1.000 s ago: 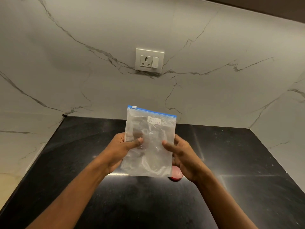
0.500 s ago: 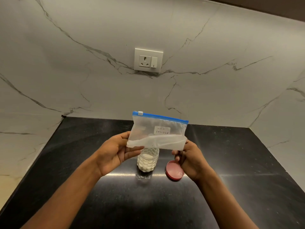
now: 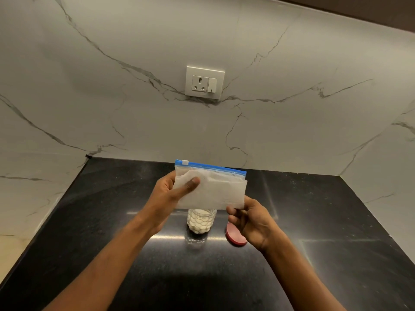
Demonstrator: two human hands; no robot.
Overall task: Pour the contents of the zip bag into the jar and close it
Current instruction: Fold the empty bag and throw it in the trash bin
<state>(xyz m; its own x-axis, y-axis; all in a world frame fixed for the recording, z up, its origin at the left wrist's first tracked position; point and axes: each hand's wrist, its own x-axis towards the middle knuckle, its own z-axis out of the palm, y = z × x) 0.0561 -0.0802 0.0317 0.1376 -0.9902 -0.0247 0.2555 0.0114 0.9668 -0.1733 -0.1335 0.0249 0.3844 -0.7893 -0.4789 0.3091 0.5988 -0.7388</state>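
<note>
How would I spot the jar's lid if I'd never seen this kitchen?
Start at the black countertop below the marble wall's socket. A clear jar of white contents stands mid-counter; just right of it, partly behind the right hand, lies the lid, the only red, flat disc there.

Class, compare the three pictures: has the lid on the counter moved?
No. The lid lies flat on the counter, just right of the jar, as before; only the bag was folded.
</note>
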